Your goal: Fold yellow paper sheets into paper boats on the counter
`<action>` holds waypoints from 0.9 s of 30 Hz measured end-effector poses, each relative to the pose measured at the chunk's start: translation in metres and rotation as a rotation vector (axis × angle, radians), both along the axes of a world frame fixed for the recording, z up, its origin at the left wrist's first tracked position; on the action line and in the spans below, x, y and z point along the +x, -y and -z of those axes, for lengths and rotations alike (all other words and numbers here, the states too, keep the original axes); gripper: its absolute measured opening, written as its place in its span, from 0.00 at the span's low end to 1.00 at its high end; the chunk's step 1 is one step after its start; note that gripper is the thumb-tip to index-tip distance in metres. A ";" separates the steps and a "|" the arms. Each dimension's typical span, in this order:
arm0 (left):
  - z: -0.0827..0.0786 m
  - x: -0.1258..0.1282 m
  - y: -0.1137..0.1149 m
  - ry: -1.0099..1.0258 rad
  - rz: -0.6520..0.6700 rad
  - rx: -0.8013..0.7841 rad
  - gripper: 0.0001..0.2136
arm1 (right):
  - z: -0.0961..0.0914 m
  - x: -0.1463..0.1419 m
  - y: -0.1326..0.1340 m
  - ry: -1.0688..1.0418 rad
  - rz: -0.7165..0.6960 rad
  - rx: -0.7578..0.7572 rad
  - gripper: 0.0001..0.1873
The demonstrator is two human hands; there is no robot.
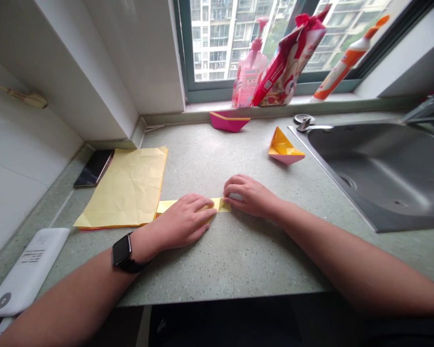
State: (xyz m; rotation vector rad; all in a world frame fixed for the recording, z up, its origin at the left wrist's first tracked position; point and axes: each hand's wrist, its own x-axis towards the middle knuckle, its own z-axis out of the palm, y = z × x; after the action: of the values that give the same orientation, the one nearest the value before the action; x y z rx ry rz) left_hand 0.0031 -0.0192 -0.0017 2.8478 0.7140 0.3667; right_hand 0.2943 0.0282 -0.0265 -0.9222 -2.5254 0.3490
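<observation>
A narrow folded strip of yellow paper (168,206) lies across the counter, its left end against the paper stack. My left hand (186,220) rests palm down over the strip's middle, fingers extended and pressing on it, so that part is hidden. At the strip's right end, my right hand (251,195) has its thumb and fingers curled together in a pinch at a small folded corner. Beyond my hands stand two folded paper boats: a magenta one (228,124) near the back ledge, and a pink one with an orange inside (286,150) beside the sink.
Left of my hands lies a stack of yellow paper (125,188), with a dark phone (94,167) beside it and a white power bank (29,272) nearer. A steel sink (378,164) is at right. A pump bottle (249,72), red bag (292,62) and orange-white bottle (343,67) line the sill.
</observation>
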 end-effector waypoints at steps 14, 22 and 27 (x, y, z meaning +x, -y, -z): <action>0.006 0.002 -0.002 -0.025 -0.010 0.001 0.22 | 0.001 -0.006 0.001 0.049 0.079 0.001 0.07; 0.006 0.002 -0.002 -0.038 -0.008 0.030 0.20 | 0.001 -0.008 0.001 0.059 0.091 -0.001 0.05; 0.005 0.002 -0.002 -0.043 -0.005 0.020 0.20 | -0.001 -0.005 0.001 0.034 0.050 0.036 0.04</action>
State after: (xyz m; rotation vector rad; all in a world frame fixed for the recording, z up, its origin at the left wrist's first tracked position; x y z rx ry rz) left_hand 0.0054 -0.0175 -0.0066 2.8816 0.7300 0.3159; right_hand 0.2893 0.0272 -0.0253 -0.9833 -2.5254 0.2739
